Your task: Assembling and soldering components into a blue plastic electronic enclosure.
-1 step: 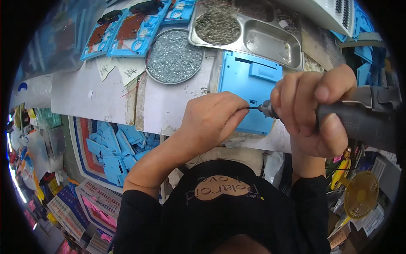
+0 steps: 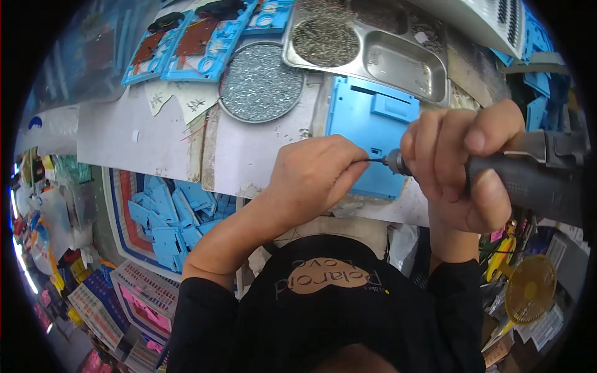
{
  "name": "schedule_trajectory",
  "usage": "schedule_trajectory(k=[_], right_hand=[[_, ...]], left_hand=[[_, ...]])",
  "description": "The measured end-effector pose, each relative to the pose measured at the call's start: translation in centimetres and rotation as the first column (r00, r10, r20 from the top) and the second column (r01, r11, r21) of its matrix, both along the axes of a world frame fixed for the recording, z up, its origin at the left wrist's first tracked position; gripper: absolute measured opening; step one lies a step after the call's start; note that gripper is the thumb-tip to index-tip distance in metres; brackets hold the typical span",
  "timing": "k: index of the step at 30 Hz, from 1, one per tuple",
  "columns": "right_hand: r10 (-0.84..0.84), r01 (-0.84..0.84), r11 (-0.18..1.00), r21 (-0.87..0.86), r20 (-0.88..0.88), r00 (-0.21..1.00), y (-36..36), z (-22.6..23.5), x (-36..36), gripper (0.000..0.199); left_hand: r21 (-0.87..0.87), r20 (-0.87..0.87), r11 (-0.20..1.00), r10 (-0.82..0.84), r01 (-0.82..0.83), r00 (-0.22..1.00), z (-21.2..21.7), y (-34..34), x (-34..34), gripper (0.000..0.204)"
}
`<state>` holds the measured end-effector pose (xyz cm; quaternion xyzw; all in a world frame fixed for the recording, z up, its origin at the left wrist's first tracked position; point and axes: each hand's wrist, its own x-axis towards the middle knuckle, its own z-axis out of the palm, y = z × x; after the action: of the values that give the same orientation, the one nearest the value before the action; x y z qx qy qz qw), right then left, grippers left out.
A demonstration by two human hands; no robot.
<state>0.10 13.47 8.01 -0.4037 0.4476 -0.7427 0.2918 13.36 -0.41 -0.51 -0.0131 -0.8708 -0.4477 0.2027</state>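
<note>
My right hand (image 2: 457,155) is wrapped around a dark electric screwdriver (image 2: 528,183), held sideways with its nose toward the left. From its chuck a thin dark bit (image 2: 376,160) reaches across to my left hand (image 2: 314,171). There the thumb and forefinger pinch the bit's end; a screw between them, if any, is hidden. Beneath the bit lies a light-blue plastic panel (image 2: 354,118) with a raised rectangular block and small slots, on the white worktable (image 2: 161,133). Both hands cover part of its near side.
Beyond the panel are a round dish of small silvery screws (image 2: 261,81) and a steel compartment tray (image 2: 404,62) holding more small metal parts. Blue casings with wires (image 2: 199,40) stand at the far left. A crate of blue pieces (image 2: 165,211) sits below the table edge; a yellow fan (image 2: 530,289) is at right.
The table and its things sit slightly farther right in the picture. Both hands keep the same grip and position, the screwdriver bit still at the left fingertips.
</note>
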Motion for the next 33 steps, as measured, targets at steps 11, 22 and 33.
schedule_trajectory(k=[11, 22, 33], right_hand=[[-0.020, 0.012, 0.998, -0.066, -0.119, 0.993, -0.3, -2.1, -2.1, 0.031], [-0.126, 0.125, 0.992, -0.011, -0.106, 0.986, 4.8, -1.6, -0.4, 0.041], [-0.186, 0.186, 0.982, 0.021, 0.026, 0.982, 9.2, -2.3, 2.0, 0.031]], left_hand=[[-0.458, 0.124, 0.829, 0.418, -0.322, 0.900, -2.4, -9.9, -0.8, 0.018], [-0.515, 0.011, 0.758, 0.473, -0.401, 0.881, -3.8, -11.1, -1.5, 0.019], [-0.058, 0.218, 0.993, -0.085, 0.100, 0.972, 2.0, -4.0, -0.6, 0.016]])
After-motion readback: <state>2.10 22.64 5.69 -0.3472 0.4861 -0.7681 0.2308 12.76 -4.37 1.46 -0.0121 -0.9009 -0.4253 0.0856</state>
